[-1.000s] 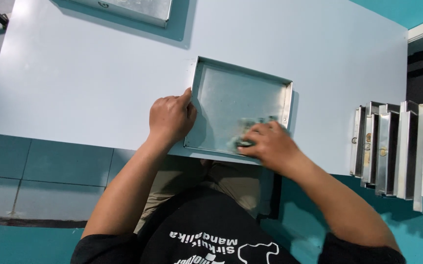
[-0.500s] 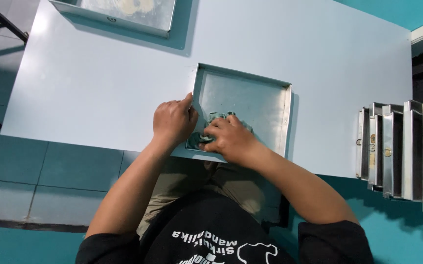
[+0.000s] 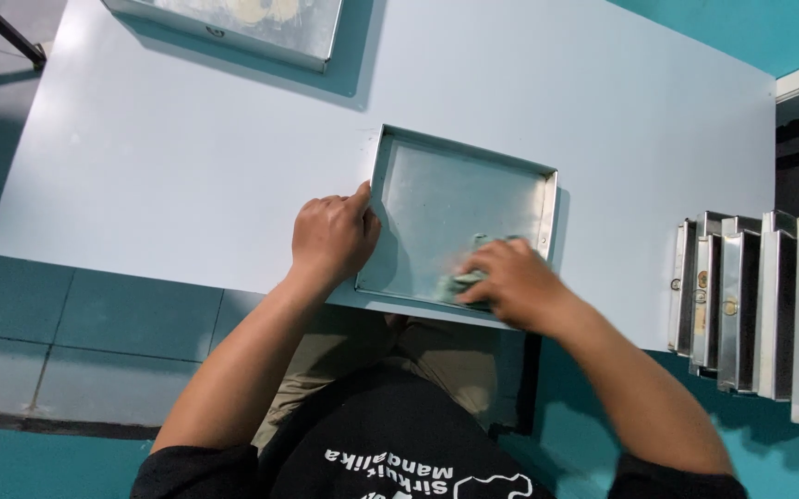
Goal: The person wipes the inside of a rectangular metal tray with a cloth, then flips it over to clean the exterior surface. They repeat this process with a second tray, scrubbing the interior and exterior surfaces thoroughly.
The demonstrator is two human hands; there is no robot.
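My left hand [image 3: 330, 236] grips the metal tray [image 3: 460, 217] edge on the worktop [image 3: 187, 176]; my right hand [image 3: 510, 282] is closed over a greenish cloth [image 3: 460, 282] in its near corner. Looks partway wiped, far side left.

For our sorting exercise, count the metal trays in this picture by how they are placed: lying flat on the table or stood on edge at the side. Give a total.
Shallow rectangular metal trays lying flat on the pale blue table: 2, one under the hands, one at the far edge.
Metal trays stood on edge at the right: about 5.
Total: about 7.
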